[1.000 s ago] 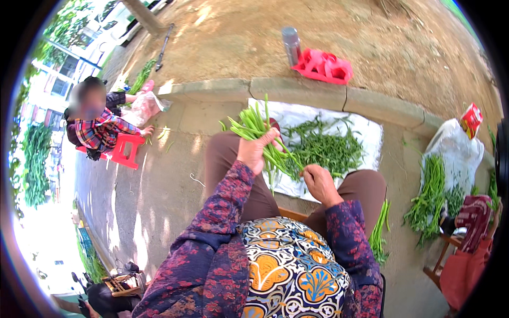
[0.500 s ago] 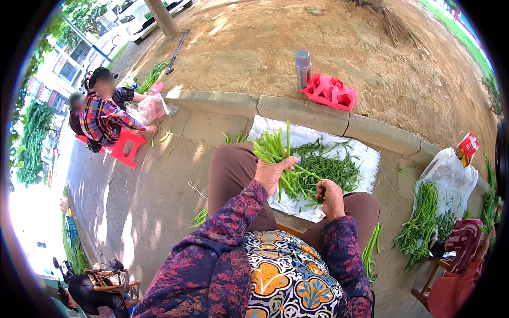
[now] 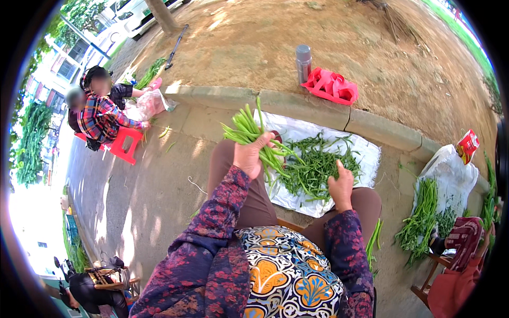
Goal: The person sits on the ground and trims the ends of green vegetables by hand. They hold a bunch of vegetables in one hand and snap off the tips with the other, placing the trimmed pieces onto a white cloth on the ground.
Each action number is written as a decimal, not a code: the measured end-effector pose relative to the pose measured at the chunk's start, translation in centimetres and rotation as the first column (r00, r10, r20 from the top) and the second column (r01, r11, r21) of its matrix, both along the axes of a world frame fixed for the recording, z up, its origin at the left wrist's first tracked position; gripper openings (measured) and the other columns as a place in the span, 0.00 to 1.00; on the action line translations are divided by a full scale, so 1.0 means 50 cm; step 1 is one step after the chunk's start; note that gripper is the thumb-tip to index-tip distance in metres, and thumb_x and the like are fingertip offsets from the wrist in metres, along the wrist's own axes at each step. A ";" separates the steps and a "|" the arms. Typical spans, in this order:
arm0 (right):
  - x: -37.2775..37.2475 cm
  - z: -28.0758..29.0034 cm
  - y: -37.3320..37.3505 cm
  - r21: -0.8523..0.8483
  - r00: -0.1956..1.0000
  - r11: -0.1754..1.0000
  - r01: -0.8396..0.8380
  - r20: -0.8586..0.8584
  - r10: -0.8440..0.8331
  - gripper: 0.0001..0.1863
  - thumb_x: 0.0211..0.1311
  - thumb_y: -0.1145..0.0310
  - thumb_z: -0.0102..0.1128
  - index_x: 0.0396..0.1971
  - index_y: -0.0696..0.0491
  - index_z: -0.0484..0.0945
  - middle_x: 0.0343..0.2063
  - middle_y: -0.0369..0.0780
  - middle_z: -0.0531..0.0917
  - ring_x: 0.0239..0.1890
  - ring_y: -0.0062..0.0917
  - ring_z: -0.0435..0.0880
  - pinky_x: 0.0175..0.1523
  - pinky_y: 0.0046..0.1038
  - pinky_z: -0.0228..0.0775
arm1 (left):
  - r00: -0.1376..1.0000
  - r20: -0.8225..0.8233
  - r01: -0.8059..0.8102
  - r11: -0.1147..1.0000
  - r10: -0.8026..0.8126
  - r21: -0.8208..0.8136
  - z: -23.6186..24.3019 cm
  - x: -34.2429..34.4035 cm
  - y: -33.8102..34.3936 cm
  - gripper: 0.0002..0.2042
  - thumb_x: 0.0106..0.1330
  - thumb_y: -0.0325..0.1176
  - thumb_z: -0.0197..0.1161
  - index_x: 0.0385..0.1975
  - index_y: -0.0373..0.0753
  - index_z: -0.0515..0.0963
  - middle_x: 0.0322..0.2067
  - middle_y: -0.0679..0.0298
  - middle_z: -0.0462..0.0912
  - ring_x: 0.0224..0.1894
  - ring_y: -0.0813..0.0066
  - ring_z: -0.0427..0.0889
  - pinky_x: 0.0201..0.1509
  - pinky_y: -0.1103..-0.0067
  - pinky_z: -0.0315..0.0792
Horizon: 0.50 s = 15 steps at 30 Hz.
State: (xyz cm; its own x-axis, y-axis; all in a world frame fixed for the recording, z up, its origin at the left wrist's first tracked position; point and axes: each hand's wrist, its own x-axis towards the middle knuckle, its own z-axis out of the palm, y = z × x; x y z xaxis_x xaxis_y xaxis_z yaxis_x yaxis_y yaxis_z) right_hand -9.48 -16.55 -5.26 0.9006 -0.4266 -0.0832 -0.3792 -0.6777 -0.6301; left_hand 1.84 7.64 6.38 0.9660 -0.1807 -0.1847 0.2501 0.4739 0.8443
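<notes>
A bunch of long green vegetable stems [image 3: 244,127] is gripped in my left hand [image 3: 251,155], above my left knee. The cut or stripped ends fan up and left, while thinner tips hang down over the leaves. My right hand [image 3: 342,186] is apart from the bunch, near my right knee, with one finger stretched up and nothing visible in it. Below and between my hands, a heap of dark green leaves [image 3: 318,164] is spread over a white sheet [image 3: 369,153] on the ground.
A concrete kerb [image 3: 297,108] runs beyond the sheet. Behind it stand a grey flask [image 3: 303,62] and a red bag [image 3: 331,87]. To the right, more greens [image 3: 424,212] lie by a white sack [image 3: 450,169] beside another person. Someone sits on a red stool [image 3: 126,146] at left.
My left hand has shifted left and upward with the stems. My right hand has moved right and up, away from the bunch, and its fingers have opened.
</notes>
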 end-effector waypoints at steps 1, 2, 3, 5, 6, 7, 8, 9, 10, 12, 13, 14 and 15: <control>-0.001 0.009 0.021 -0.111 1.000 0.994 0.011 0.025 -0.008 0.34 0.46 0.73 0.59 0.59 0.53 0.63 0.52 0.52 0.68 0.56 0.43 0.66 0.59 0.40 0.60 | 1.000 -0.023 0.015 1.000 -0.015 0.021 -0.014 -0.011 -0.007 0.12 0.56 0.23 0.66 0.39 0.37 0.73 0.32 0.63 0.80 0.29 0.76 0.78 0.33 0.78 0.76; -0.009 0.021 0.026 -0.240 0.998 0.970 0.038 0.048 -0.027 0.39 0.44 0.74 0.59 0.62 0.53 0.59 0.56 0.55 0.63 0.60 0.47 0.61 0.61 0.41 0.56 | 0.998 -0.049 0.046 0.999 -0.045 0.021 -0.025 -0.025 -0.028 0.12 0.55 0.22 0.66 0.39 0.35 0.74 0.31 0.63 0.79 0.28 0.76 0.78 0.32 0.78 0.75; -0.009 0.028 0.030 -0.213 0.983 0.975 0.058 0.184 -0.018 0.40 0.44 0.77 0.57 0.63 0.52 0.57 0.56 0.56 0.61 0.59 0.50 0.61 0.61 0.44 0.56 | 0.998 -0.058 0.036 0.997 -0.032 0.068 -0.030 -0.039 -0.048 0.13 0.54 0.21 0.67 0.38 0.35 0.74 0.31 0.64 0.79 0.27 0.77 0.78 0.32 0.79 0.74; 0.001 0.063 0.035 -0.082 0.902 0.996 0.022 0.431 0.016 0.25 0.48 0.78 0.57 0.51 0.55 0.69 0.49 0.50 0.71 0.53 0.43 0.69 0.57 0.37 0.62 | 0.997 -0.023 0.080 0.989 -0.078 0.121 -0.060 -0.055 -0.073 0.13 0.53 0.22 0.68 0.38 0.35 0.74 0.31 0.65 0.79 0.27 0.78 0.77 0.32 0.80 0.74; 0.008 0.089 0.040 0.007 0.858 0.999 -0.047 0.512 0.036 0.18 0.50 0.78 0.58 0.44 0.56 0.75 0.44 0.47 0.76 0.48 0.39 0.74 0.53 0.34 0.66 | 0.995 -0.009 0.103 0.983 -0.103 0.151 -0.074 -0.062 -0.083 0.13 0.53 0.22 0.68 0.37 0.35 0.74 0.30 0.66 0.79 0.27 0.78 0.77 0.32 0.81 0.74; 0.011 0.126 0.059 0.118 0.819 0.989 -0.094 0.573 0.010 0.06 0.51 0.76 0.60 0.31 0.56 0.78 0.32 0.42 0.80 0.39 0.36 0.79 0.46 0.31 0.70 | 0.990 0.007 0.136 0.974 -0.140 0.179 -0.080 -0.069 -0.089 0.13 0.53 0.22 0.69 0.37 0.34 0.74 0.31 0.67 0.79 0.27 0.78 0.77 0.33 0.81 0.73; 0.012 0.146 0.076 0.131 0.787 0.985 -0.115 0.618 0.009 0.02 0.51 0.75 0.61 0.27 0.55 0.79 0.27 0.41 0.80 0.33 0.35 0.79 0.41 0.31 0.71 | 0.988 0.007 0.150 0.968 -0.154 0.203 -0.084 -0.075 -0.097 0.14 0.53 0.21 0.68 0.39 0.35 0.74 0.32 0.67 0.78 0.29 0.79 0.77 0.34 0.81 0.74; 0.013 0.163 0.093 0.114 0.752 0.974 -0.197 0.655 0.075 0.03 0.50 0.75 0.62 0.26 0.55 0.78 0.26 0.41 0.80 0.32 0.35 0.78 0.39 0.31 0.71 | 0.986 0.007 0.158 0.959 -0.164 0.236 -0.088 -0.082 -0.098 0.14 0.54 0.21 0.67 0.40 0.35 0.74 0.32 0.67 0.78 0.31 0.79 0.77 0.36 0.80 0.74; 0.009 0.187 0.107 0.163 0.743 0.954 -0.254 0.664 0.084 0.03 0.50 0.74 0.62 0.25 0.55 0.78 0.26 0.41 0.79 0.31 0.34 0.78 0.38 0.31 0.70 | 0.983 0.008 0.174 0.950 -0.182 0.258 -0.090 -0.089 -0.107 0.14 0.55 0.20 0.66 0.41 0.35 0.73 0.33 0.67 0.78 0.33 0.79 0.77 0.37 0.80 0.75; 0.008 0.193 0.129 0.250 0.751 0.927 -0.280 0.659 0.049 0.05 0.49 0.73 0.63 0.26 0.56 0.77 0.25 0.41 0.77 0.29 0.32 0.78 0.35 0.30 0.71 | 0.978 0.044 0.185 0.942 -0.206 0.281 -0.095 -0.099 -0.122 0.11 0.56 0.19 0.63 0.38 0.33 0.74 0.35 0.65 0.80 0.35 0.79 0.79 0.37 0.80 0.75; 0.007 0.197 0.134 0.269 0.774 0.924 -0.271 0.632 0.043 0.06 0.49 0.73 0.64 0.26 0.56 0.76 0.25 0.40 0.77 0.29 0.31 0.78 0.34 0.29 0.71 | 0.968 0.041 0.226 0.930 -0.248 0.290 -0.099 -0.103 -0.123 0.11 0.56 0.18 0.61 0.39 0.33 0.74 0.35 0.65 0.80 0.36 0.79 0.79 0.38 0.80 0.75; 0.006 0.200 0.133 0.285 0.796 0.922 -0.262 0.605 0.039 0.06 0.48 0.73 0.64 0.26 0.56 0.76 0.24 0.40 0.76 0.28 0.30 0.78 0.33 0.28 0.71 | 0.957 0.039 0.264 0.918 -0.288 0.297 -0.103 -0.108 -0.124 0.11 0.56 0.17 0.60 0.39 0.33 0.74 0.36 0.65 0.80 0.36 0.78 0.79 0.39 0.80 0.75; 0.006 0.189 0.129 0.289 0.812 0.923 -0.255 0.582 0.043 0.06 0.48 0.74 0.64 0.27 0.56 0.77 0.25 0.39 0.76 0.28 0.28 0.78 0.33 0.26 0.71 | 0.948 0.076 0.280 0.924 -0.309 0.259 -0.107 -0.112 -0.128 0.12 0.56 0.16 0.58 0.40 0.33 0.74 0.36 0.65 0.80 0.37 0.78 0.79 0.39 0.81 0.75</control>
